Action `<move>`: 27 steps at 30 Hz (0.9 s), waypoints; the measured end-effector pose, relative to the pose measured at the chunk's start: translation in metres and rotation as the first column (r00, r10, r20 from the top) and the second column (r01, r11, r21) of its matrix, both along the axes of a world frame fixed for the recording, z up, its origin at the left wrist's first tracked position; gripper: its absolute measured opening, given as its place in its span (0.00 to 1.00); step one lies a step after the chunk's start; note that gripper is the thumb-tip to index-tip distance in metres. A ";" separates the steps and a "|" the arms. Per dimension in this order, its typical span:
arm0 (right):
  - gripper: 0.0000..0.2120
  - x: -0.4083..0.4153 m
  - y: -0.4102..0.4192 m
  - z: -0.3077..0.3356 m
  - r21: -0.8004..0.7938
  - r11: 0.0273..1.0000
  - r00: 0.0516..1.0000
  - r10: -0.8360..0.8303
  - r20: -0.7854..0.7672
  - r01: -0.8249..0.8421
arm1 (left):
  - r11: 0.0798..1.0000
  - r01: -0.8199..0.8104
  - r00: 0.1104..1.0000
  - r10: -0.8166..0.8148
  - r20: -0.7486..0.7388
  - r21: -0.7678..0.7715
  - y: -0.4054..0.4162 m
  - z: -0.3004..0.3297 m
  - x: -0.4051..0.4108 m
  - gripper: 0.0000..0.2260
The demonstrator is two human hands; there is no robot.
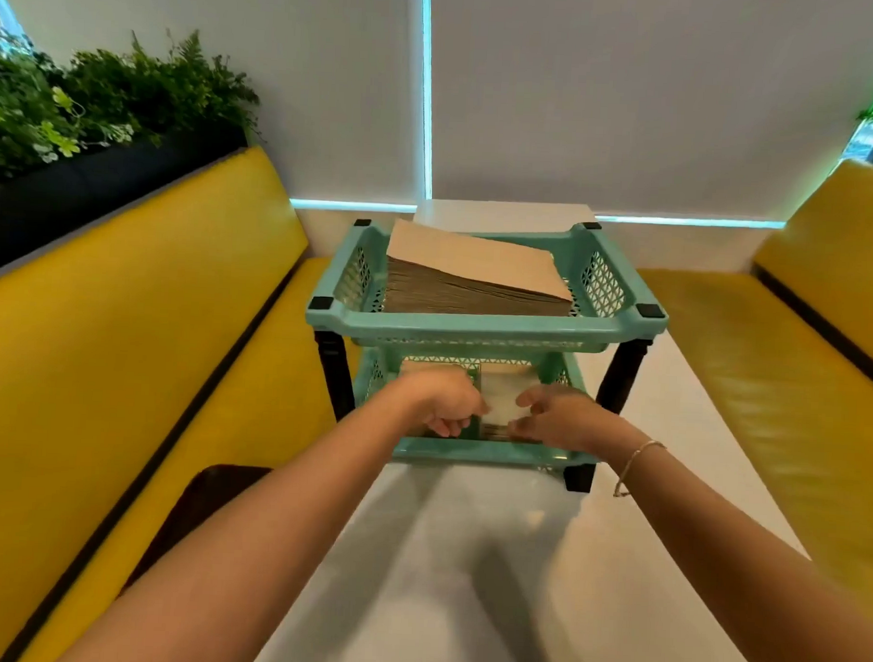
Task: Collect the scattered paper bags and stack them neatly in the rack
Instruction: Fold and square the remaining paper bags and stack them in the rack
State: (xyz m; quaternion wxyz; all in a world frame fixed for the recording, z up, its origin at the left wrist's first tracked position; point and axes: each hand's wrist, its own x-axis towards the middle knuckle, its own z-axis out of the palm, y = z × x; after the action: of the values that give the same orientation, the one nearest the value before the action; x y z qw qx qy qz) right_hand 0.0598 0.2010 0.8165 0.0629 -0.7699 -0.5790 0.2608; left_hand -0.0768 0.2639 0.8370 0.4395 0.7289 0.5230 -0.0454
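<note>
Both hands reach into the lower tier of a teal two-tier plastic rack standing on a white table. The left hand, fingers curled, holds the left edge of a short stack of pale paper bags lying in that lower tier; the right hand, fingers and thumb likewise curled, pinches the stack's right edge. The blur around the fingertips leaves the exact grip unclear. A thin bracelet circles the right wrist.

Above the hands, the upper tier carries a tall stack of brown paper bags, its top sheet tilted, higher at the left than at the right, and rising above the tray's rim at the far left corner. Black legs join the two tiers.

Yellow padded benches flank the table, the left bench and the right bench, each with a yellow backrest. Green plants in a dark planter sit behind the left backrest, and grey window blinds hang behind the table
</note>
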 end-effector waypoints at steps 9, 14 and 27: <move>0.14 0.012 0.048 -0.038 0.130 0.939 0.948 -0.313 -0.057 0.318 | 0.969 -0.199 0.979 0.202 -0.008 0.146 0.045 -0.052 0.052 0.13; 0.13 0.025 0.066 -0.057 0.066 0.942 0.942 -0.322 -0.093 0.329 | 0.952 -0.298 0.950 0.287 0.124 0.077 0.062 -0.077 0.067 0.15; 0.14 0.024 0.077 -0.063 0.037 0.929 0.927 -0.364 -0.091 0.368 | 0.930 -0.365 0.919 0.366 0.145 -0.032 0.066 -0.105 0.070 0.10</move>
State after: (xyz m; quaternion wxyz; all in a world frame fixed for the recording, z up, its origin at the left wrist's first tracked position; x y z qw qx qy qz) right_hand 0.0841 0.2781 0.7534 0.1550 -0.8510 -0.4288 0.2604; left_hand -0.0071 0.3296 0.7317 0.4796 0.6188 0.6155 0.0907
